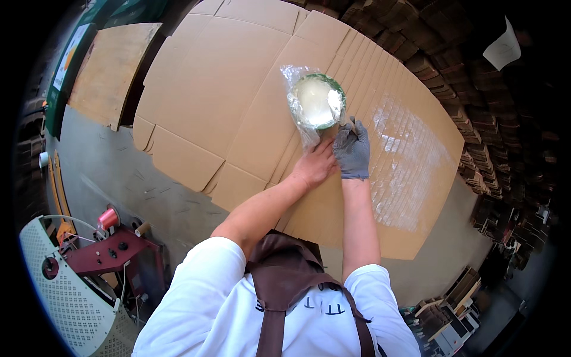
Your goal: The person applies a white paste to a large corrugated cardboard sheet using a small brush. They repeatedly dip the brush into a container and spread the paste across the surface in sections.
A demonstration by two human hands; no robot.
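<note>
A round green-rimmed container (319, 101) with a pale, glossy inside sits over the cardboard, wrapped in crinkled clear plastic (304, 122) along its left side. My bare left hand (319, 162) is just below it, fingers stretched out and lying beside the lower end of the plastic. At the container's lower right edge is my right hand (352, 149) in a grey glove. Its fingers are bent together around something small that I cannot make out. The two hands nearly touch. Beneath them spreads a large stack of flat brown cardboard sheets (238, 89).
Clear plastic film (398, 160) covers creased cardboard on the right. Dark stacks of cardboard (476, 119) line the right side. A wooden board (110, 74) stands at upper left. Lower left is a maroon machine (101, 253) with a pale perforated cover (65, 297).
</note>
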